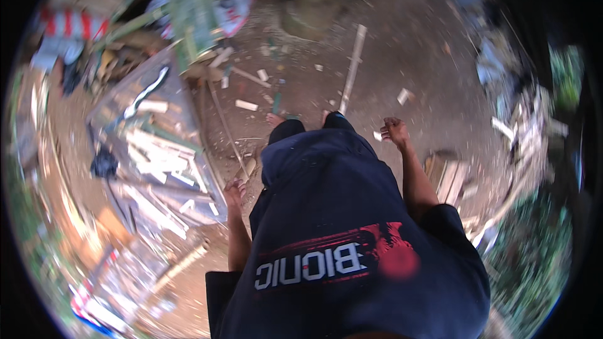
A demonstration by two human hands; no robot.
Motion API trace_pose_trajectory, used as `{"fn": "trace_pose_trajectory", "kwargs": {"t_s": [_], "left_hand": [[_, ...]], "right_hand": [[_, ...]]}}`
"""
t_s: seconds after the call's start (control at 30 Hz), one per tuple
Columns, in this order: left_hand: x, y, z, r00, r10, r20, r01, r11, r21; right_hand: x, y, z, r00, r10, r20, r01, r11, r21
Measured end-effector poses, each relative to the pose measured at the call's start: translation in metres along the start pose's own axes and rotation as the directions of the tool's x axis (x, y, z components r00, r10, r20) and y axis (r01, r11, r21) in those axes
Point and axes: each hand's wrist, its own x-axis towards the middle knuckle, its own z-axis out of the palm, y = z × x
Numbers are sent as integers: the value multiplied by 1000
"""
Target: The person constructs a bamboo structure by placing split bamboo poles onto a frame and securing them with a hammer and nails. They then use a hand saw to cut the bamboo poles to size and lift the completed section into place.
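Observation:
Both arms hang out from the dark T-shirt on my body. My left hand (235,192) is beside my hip, near the edge of a low board piled with pale split wood strips (164,153). It looks empty, its fingers loosely bent and apart, though blurred. Out on the other side, my right hand (395,130) hangs over the dirt floor with fingers half curled and a gap between them; nothing shows in it. A small pale wood chip (377,136) appears just left of that hand. Neither hand touches any object that I can make out.
Green bamboo pieces (195,9) stand at the far left. A long pale strip (353,65) lies ahead of my feet, among scattered chips. Stacked wood blocks (447,175) are on the right, with a blurred heap of sticks (527,125) beyond. A dark slab (135,84) carries the wood strips.

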Motion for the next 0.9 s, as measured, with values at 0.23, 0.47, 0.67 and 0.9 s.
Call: {"fn": "trace_pose_trajectory", "kwargs": {"t_s": [0.23, 0.47, 0.67, 0.9], "left_hand": [[15, -53, 160, 720, 403, -565, 208, 652, 729], [-8, -118, 146, 824, 214, -525, 183, 776, 604], [-68, -146, 100, 852, 166, -497, 233, 730, 643], [2, -174, 128, 628, 141, -765, 751, 148, 643]], "right_hand": [[-48, 176, -83, 875, 475, -88, -450, 868, 213], [-41, 162, -79, 968, 251, -16, -246, 958, 145], [54, 181, -58, 988, -97, 122, 97, 995, 9], [273, 291, 66, 964, 234, 126, -253, 953, 169]]}}
